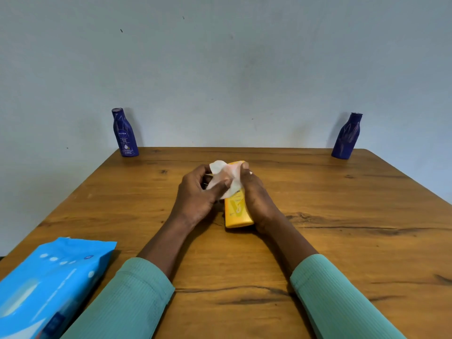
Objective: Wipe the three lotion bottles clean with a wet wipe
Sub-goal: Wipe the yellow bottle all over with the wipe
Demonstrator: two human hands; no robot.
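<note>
A yellow lotion bottle [237, 211] is at the middle of the wooden table, its base toward me. My right hand [255, 196] grips it along its right side. A white wet wipe [223, 176] is draped over the bottle's upper part, and my left hand [199, 192] pinches that wipe against the bottle. Two dark blue lotion bottles stand upright at the table's far edge: one at the far left [124, 133] with its label facing me, one at the far right [346, 137].
A blue pack of wet wipes [46, 285] lies at the near left corner of the wooden table [342, 216]. A pale wall rises just behind the table's far edge. Green sleeves cover both forearms.
</note>
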